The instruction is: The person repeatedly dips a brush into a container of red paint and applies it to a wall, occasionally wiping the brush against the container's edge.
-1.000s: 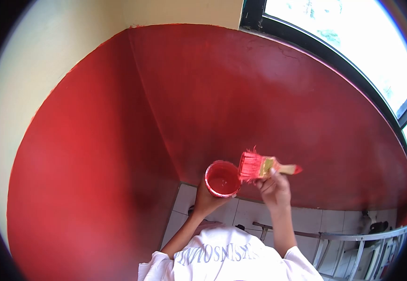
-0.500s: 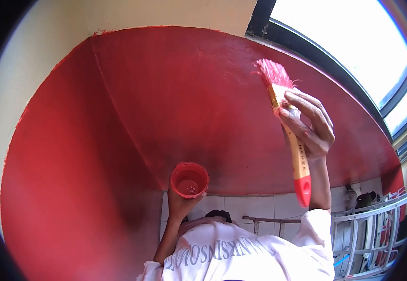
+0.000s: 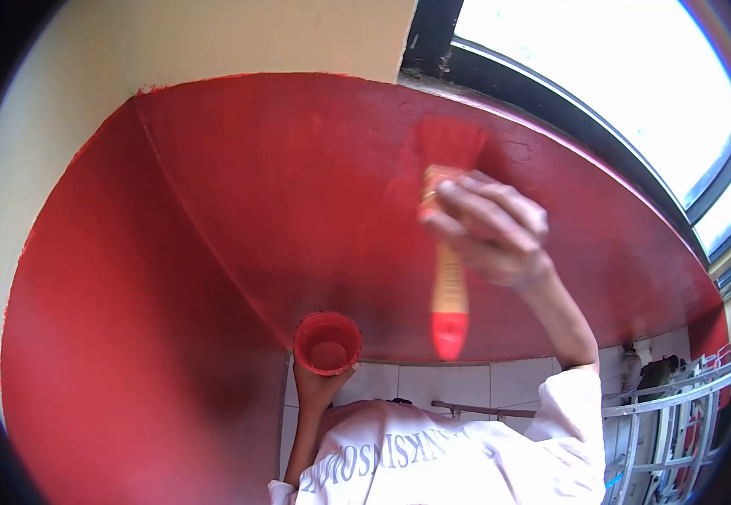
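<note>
In the head view, my right hand (image 3: 496,225) is closed round a flat paintbrush (image 3: 449,282) near its metal band. The brush has a pale wooden handle with a red end pointing down. Its red bristles point up and fan out against the red wall (image 3: 298,194), below the window. My left hand (image 3: 318,385) grips a small red cup (image 3: 328,343) from below and behind, low in front of my body. Red paint lies in the bottom of the cup. The right hand is slightly blurred.
A black window frame (image 3: 534,99) with a ledge runs along the wall's upper right. Cream wall (image 3: 273,38) borders the red part above. A metal ladder (image 3: 672,400) stands at lower right, and white tiles (image 3: 445,383) show below.
My right hand has moved left and down with the paintbrush, and its bristles are now spread on the wall. The cup and left hand sit slightly lower and to the left.
</note>
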Action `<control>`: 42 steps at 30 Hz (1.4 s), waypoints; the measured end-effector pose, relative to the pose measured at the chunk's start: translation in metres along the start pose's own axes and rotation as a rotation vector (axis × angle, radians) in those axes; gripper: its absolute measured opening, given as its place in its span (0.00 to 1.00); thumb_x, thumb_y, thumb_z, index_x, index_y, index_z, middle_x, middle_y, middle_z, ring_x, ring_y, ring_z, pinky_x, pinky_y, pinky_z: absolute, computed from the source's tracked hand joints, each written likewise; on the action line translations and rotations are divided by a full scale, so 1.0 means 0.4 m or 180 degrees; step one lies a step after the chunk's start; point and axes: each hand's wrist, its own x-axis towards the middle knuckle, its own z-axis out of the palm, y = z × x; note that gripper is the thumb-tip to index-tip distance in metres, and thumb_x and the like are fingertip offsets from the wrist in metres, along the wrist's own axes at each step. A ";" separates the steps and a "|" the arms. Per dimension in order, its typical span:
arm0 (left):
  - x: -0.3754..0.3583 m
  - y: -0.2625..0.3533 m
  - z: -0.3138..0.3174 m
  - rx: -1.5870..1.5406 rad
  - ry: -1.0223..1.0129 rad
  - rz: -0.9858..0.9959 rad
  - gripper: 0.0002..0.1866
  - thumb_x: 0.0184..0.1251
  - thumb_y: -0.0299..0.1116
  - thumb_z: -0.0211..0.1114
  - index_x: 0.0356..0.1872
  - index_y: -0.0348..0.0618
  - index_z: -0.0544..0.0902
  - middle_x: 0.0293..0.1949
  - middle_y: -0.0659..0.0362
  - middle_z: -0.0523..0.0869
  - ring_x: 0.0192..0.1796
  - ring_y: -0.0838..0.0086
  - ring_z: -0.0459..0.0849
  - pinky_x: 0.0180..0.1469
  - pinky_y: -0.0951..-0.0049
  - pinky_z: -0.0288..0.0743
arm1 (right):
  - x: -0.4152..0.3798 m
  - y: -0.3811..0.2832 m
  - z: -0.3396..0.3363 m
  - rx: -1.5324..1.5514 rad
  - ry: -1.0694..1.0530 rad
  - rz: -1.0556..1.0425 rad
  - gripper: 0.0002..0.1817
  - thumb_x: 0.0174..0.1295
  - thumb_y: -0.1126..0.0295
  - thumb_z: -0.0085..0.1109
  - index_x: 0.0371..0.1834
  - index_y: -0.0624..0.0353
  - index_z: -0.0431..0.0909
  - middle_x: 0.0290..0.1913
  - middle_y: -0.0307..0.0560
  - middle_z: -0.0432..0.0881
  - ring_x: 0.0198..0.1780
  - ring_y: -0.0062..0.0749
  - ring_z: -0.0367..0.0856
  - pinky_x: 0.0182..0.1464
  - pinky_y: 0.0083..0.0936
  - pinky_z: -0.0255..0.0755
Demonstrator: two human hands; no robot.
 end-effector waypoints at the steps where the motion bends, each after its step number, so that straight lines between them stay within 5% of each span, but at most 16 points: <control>1: 0.000 0.005 0.012 -0.0003 0.0042 0.0080 0.42 0.36 0.27 0.84 0.59 0.40 0.73 0.55 0.53 0.82 0.57 0.65 0.81 0.59 0.64 0.76 | -0.051 -0.015 0.036 0.0076 -0.0170 -0.0086 0.14 0.49 0.70 0.69 0.41 0.43 0.88 0.42 0.38 0.84 0.40 0.30 0.84 0.31 0.22 0.85; 3: -0.007 0.022 0.022 -0.0035 0.0159 0.0238 0.42 0.36 0.27 0.84 0.59 0.40 0.73 0.55 0.53 0.82 0.57 0.65 0.81 0.59 0.64 0.75 | -0.089 -0.079 0.036 0.0739 -0.0591 -0.0052 0.12 0.51 0.71 0.69 0.39 0.43 0.88 0.42 0.34 0.83 0.40 0.28 0.84 0.30 0.19 0.85; 5: -0.009 0.004 0.016 -0.0046 0.0133 0.0067 0.42 0.35 0.27 0.84 0.59 0.40 0.73 0.55 0.53 0.82 0.57 0.64 0.82 0.59 0.63 0.75 | -0.062 -0.067 0.020 0.0990 -0.0038 -0.0019 0.13 0.51 0.71 0.69 0.41 0.44 0.88 0.43 0.36 0.84 0.40 0.29 0.85 0.35 0.23 0.87; 8: -0.016 -0.030 0.014 -0.0065 0.0142 -0.0135 0.43 0.35 0.27 0.84 0.59 0.40 0.73 0.55 0.53 0.81 0.57 0.64 0.82 0.58 0.63 0.75 | 0.023 0.014 -0.024 -0.0021 0.0713 -0.0233 0.17 0.48 0.67 0.72 0.45 0.44 0.88 0.44 0.40 0.86 0.40 0.31 0.85 0.44 0.31 0.87; 12: -0.023 -0.039 0.027 -0.0011 0.0212 0.0065 0.43 0.34 0.28 0.85 0.59 0.40 0.73 0.55 0.53 0.82 0.57 0.64 0.82 0.58 0.63 0.76 | -0.043 -0.019 0.021 0.0427 -0.0409 -0.0174 0.14 0.50 0.71 0.70 0.42 0.46 0.87 0.43 0.37 0.82 0.43 0.27 0.84 0.34 0.21 0.86; 15: -0.013 0.009 0.028 -0.0046 0.0079 0.0086 0.43 0.35 0.29 0.85 0.59 0.41 0.73 0.55 0.54 0.82 0.57 0.65 0.81 0.59 0.63 0.75 | -0.018 -0.036 -0.002 0.0633 0.0174 -0.0176 0.13 0.52 0.71 0.69 0.42 0.41 0.88 0.45 0.37 0.84 0.43 0.27 0.84 0.41 0.22 0.88; 17: -0.016 -0.005 0.030 -0.0166 0.0101 -0.0031 0.43 0.35 0.29 0.85 0.59 0.41 0.73 0.55 0.54 0.82 0.57 0.65 0.81 0.59 0.63 0.75 | 0.024 0.017 -0.015 -0.0110 0.0684 -0.0236 0.13 0.51 0.65 0.71 0.42 0.40 0.88 0.45 0.37 0.85 0.41 0.28 0.84 0.44 0.28 0.87; 21: -0.014 0.006 0.030 -0.0106 -0.0013 0.0022 0.43 0.35 0.29 0.85 0.59 0.42 0.73 0.55 0.55 0.82 0.57 0.66 0.81 0.59 0.63 0.76 | -0.039 0.001 0.040 0.0260 -0.0269 -0.0319 0.12 0.52 0.68 0.69 0.41 0.44 0.87 0.46 0.36 0.82 0.41 0.25 0.84 0.39 0.22 0.87; 23: -0.006 0.020 0.022 -0.0223 -0.0110 -0.0036 0.43 0.36 0.29 0.85 0.59 0.42 0.73 0.55 0.55 0.81 0.58 0.66 0.81 0.59 0.63 0.76 | -0.019 -0.040 0.025 0.0769 -0.0212 -0.0337 0.13 0.52 0.67 0.70 0.42 0.43 0.87 0.45 0.35 0.81 0.41 0.23 0.83 0.39 0.21 0.87; 27: -0.010 0.013 0.024 -0.0313 -0.0097 -0.0139 0.43 0.36 0.30 0.85 0.60 0.42 0.73 0.56 0.55 0.81 0.58 0.66 0.81 0.59 0.63 0.76 | 0.065 0.021 -0.004 -0.0113 0.0649 -0.0396 0.14 0.50 0.63 0.72 0.42 0.40 0.89 0.44 0.39 0.86 0.40 0.29 0.85 0.46 0.29 0.87; 32: -0.006 0.014 0.012 -0.0220 -0.0099 0.0023 0.44 0.36 0.30 0.85 0.61 0.42 0.72 0.56 0.55 0.81 0.58 0.65 0.81 0.59 0.63 0.76 | -0.002 -0.044 0.053 0.0759 -0.0191 -0.0316 0.14 0.54 0.70 0.68 0.45 0.43 0.87 0.45 0.37 0.82 0.42 0.24 0.84 0.41 0.19 0.88; 36: -0.010 0.002 0.004 -0.0365 -0.0046 -0.0103 0.44 0.36 0.30 0.85 0.61 0.42 0.72 0.57 0.55 0.81 0.58 0.65 0.81 0.59 0.63 0.76 | 0.107 0.011 0.006 -0.0116 0.0540 -0.0324 0.14 0.49 0.66 0.73 0.41 0.42 0.89 0.44 0.41 0.87 0.38 0.33 0.86 0.44 0.30 0.87; 39: -0.010 0.000 -0.002 -0.0199 -0.0020 -0.0053 0.44 0.36 0.30 0.85 0.61 0.42 0.72 0.56 0.54 0.81 0.59 0.65 0.81 0.59 0.63 0.76 | 0.053 -0.017 0.061 0.0358 -0.0397 -0.0360 0.13 0.50 0.71 0.68 0.41 0.46 0.86 0.41 0.37 0.82 0.42 0.27 0.84 0.33 0.23 0.85; 42: 0.009 -0.001 -0.011 -0.0209 -0.0068 0.0197 0.45 0.35 0.29 0.85 0.61 0.42 0.72 0.57 0.54 0.81 0.59 0.65 0.81 0.59 0.62 0.76 | 0.052 -0.053 0.073 0.0925 -0.0092 -0.0329 0.11 0.51 0.71 0.69 0.39 0.45 0.87 0.41 0.37 0.83 0.40 0.26 0.84 0.32 0.19 0.85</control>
